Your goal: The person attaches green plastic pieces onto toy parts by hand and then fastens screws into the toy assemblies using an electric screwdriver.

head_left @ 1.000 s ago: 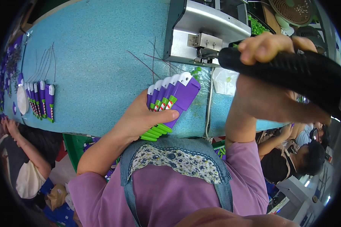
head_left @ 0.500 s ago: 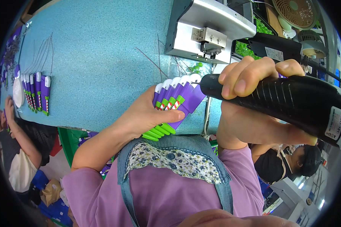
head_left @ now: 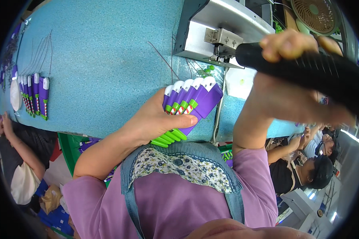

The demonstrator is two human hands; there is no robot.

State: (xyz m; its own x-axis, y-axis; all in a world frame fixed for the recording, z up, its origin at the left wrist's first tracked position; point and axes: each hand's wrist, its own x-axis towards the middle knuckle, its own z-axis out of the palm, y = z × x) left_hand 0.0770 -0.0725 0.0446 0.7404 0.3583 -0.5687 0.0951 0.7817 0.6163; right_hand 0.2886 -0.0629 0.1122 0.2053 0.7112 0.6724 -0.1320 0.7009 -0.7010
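My left hand (head_left: 165, 117) is closed round a fanned stack of purple plastic pieces (head_left: 206, 99), held just above the table. They have white rounded ends with small holes, green collars, red-and-white striped stems and green tips. The thumb presses across the front piece. My right hand (head_left: 291, 75), smeared by motion, wraps round a thick black electric screwdriver (head_left: 323, 71). Its narrow front end is up and to the right of the stack, apart from it, and overlaps the edge of a silver metal machine (head_left: 223, 38) in view. The driver's bit cannot be made out.
Similar purple pieces (head_left: 36, 91) lie in a row on the blue table (head_left: 103, 59) at left, by a white oval item (head_left: 16, 95). Thin wires (head_left: 163, 57) and green bits (head_left: 207, 71) lie before the machine. A fan (head_left: 317, 16) stands far right. Co-workers sit at both sides.
My right hand has lifted the electric screwdriver up and right, away from the white ends of the stack. My left hand keeps its hold on the purple pieces, nearly still.
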